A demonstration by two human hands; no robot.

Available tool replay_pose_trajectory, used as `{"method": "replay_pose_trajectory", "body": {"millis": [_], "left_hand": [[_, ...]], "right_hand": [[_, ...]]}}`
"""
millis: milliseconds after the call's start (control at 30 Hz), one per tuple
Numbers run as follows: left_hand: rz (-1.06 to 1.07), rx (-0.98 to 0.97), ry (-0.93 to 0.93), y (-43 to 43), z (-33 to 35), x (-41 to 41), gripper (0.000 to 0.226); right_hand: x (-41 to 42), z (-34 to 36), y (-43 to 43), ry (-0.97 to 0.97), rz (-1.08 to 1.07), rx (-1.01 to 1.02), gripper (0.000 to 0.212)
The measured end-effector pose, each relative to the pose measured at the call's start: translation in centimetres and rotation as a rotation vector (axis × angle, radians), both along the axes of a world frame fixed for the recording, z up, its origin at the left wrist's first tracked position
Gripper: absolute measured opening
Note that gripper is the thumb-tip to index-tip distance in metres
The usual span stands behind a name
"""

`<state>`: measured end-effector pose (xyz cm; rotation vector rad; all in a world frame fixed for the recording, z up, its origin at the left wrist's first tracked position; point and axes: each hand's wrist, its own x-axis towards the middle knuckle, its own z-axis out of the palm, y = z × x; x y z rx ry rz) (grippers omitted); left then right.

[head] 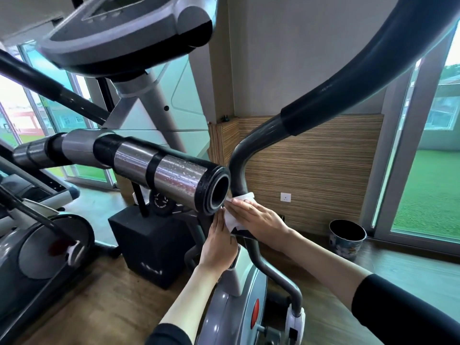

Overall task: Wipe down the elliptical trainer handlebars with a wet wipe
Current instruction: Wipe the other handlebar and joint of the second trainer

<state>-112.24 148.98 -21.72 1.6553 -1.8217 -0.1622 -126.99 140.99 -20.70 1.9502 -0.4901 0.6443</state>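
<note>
The left hand (219, 245) and right hand (260, 220) lie flat, fingers straight, pressing the wet wipe (231, 220) between them against the lower handlebar (237, 170). Even pressure from both sides, slid right round the tube, would likely clean it best. The bin (344, 245) near the wall shows only a dark inside, so I cannot tell what it holds.

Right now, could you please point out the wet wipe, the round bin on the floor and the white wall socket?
wet wipe (231, 220), head view, on its white middle fold.
bin (343, 246), head view, on its patterned outer wall.
wall socket (285, 196), head view, on the middle of its white plate.
</note>
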Motion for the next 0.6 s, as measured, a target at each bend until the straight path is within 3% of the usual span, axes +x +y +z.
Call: {"method": "replay_pose_trajectory", "body": {"millis": [200,300,600], "left_hand": [[-0.008,-0.004,-0.125,0.4,0.4,0.0,0.065],[0.005,0.001,-0.114,0.2,0.1,0.0,0.065],[-0.032,0.005,-0.126,0.2,0.3,0.5,0.067]], "right_hand": [[-1.0,-0.7,1.4,-0.021,0.101,0.112,0.045],[-0.3,-0.1,1.4,-0.042,0.073,0.129,0.054],[1.3,-0.1,2.8,-0.147,0.080,0.245,0.046]]}}
